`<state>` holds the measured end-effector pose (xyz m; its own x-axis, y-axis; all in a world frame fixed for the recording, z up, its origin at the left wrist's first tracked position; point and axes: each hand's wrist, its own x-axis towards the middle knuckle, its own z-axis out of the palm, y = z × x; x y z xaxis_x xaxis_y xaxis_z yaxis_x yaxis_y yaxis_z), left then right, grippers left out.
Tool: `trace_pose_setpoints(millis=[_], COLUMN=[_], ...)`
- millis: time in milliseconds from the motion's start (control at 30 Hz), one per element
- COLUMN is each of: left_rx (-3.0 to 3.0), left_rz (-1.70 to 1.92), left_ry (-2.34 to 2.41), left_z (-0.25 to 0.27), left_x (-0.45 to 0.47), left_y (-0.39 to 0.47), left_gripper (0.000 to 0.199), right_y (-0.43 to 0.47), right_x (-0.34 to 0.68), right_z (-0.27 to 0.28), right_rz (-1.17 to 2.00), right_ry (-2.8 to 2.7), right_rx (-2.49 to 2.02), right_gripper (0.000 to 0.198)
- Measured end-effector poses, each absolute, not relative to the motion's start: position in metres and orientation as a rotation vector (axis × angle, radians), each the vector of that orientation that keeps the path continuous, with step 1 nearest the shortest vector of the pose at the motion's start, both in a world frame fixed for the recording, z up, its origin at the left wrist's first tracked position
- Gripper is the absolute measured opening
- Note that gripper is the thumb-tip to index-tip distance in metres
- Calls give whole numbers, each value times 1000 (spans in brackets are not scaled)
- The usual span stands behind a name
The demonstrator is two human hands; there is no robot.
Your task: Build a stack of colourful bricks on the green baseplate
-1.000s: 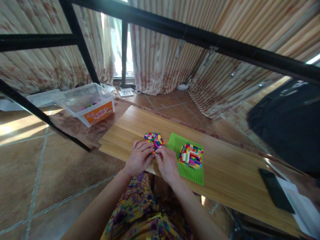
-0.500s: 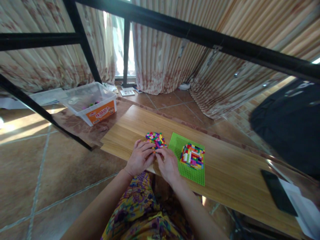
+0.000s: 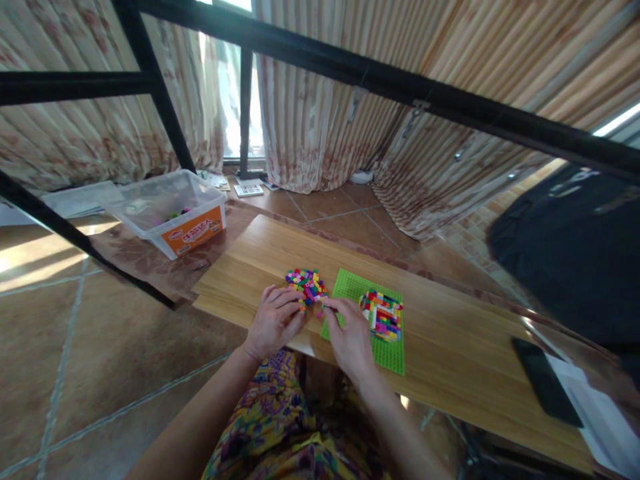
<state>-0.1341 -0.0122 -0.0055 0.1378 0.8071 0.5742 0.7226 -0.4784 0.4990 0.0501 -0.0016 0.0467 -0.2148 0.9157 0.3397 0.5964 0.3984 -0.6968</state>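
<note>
A loose pile of small colourful building bricks (image 3: pixel 311 283) lies on the wooden bench top. My left hand (image 3: pixel 274 319) is at the pile's near left edge, its fingers curled toward the thumb around a small orange brick (image 3: pixel 302 306). Just right of the pile, over the edge of the green baseplate (image 3: pixel 350 280), my right hand (image 3: pixel 350 333) pinches thumb and forefinger together on a tiny brick, mostly hidden by the fingertips. A multicoloured brick structure (image 3: pixel 384 317) stands on the baseplate, partly behind my right hand.
A clear plastic box (image 3: pixel 150 207) with an orange label stands beyond the bench's left end. A dark phone-like slab (image 3: pixel 545 380) and white paper (image 3: pixel 583 400) lie at the right. Black metal bars (image 3: pixel 310 57) cross in front of the curtains (image 3: pixel 310 127).
My right hand has moved right, away from my left hand, toward the baseplate and its structure. My left hand stays beside the pile. The view has shifted slightly.
</note>
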Motion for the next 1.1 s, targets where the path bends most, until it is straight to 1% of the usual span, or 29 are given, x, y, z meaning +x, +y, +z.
trace_pose_setpoints(millis=[133, 300, 433, 933, 1100], left_rx=[2293, 2293, 2301, 2275, 2277], left_rz=[1279, 1324, 1335, 1336, 1343], left_ry=[1543, 1534, 1529, 1559, 1563], left_z=[-4, -3, -4, -4, -5], left_x=[-134, -134, -134, -133, -133], left_y=[-12, -11, -10, -9, -9], left_gripper=[8, 7, 8, 10, 9], right_y=[1, 1, 8, 29, 28], right_x=[89, 148, 175, 165, 167], right_z=[52, 47, 44, 41, 43], right_rz=[473, 397, 261, 181, 279], right_ry=[-1781, -1606, -1571, -1622, -1581], right_rx=[-1408, -1617, -1740, -1844, -1812], right_gripper=[23, 30, 34, 33, 31])
